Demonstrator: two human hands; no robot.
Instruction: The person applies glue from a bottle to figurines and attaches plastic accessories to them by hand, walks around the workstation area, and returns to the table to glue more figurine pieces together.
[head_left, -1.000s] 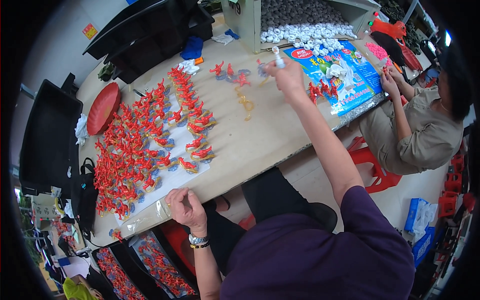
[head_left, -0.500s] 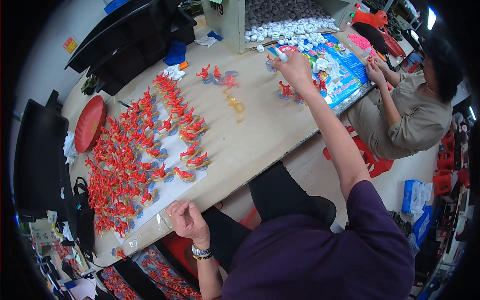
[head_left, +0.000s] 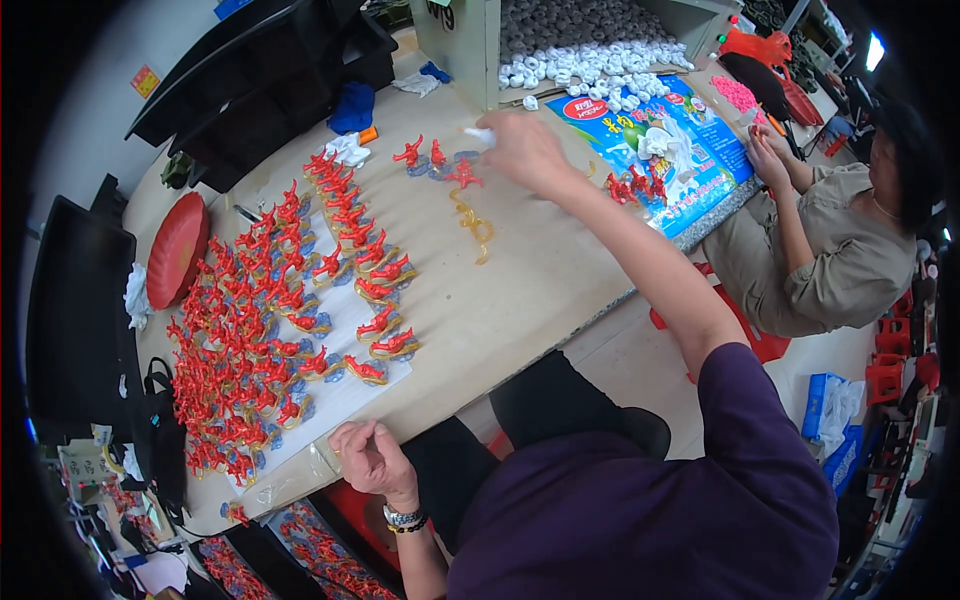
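My right hand (head_left: 535,155) is closed around a small white bottle (head_left: 480,136); its narrow tip points left over the table. Just beside that tip stand a few red figurines with translucent blue pieces, one red figurine (head_left: 463,175) lying nearest. Below it lie curly amber plastic pieces (head_left: 474,228). At the table's front edge my left hand (head_left: 375,460) rests with fingers curled in, nothing visible in them. To its upper left, many red figurines (head_left: 255,340) on blue and amber bases stand crowded on a white sheet (head_left: 345,400).
A red oval tray (head_left: 180,250) leans at the left near black bins (head_left: 250,90). White parts (head_left: 590,75) fill an open box at the back. A blue printed sheet (head_left: 690,150) lies at the right, where a co-worker (head_left: 830,220) sits handling something small.
My right hand has moved left with the white bottle, away from the blue sheet and toward the red figurines. My left hand stays at the table edge, fingers curled.
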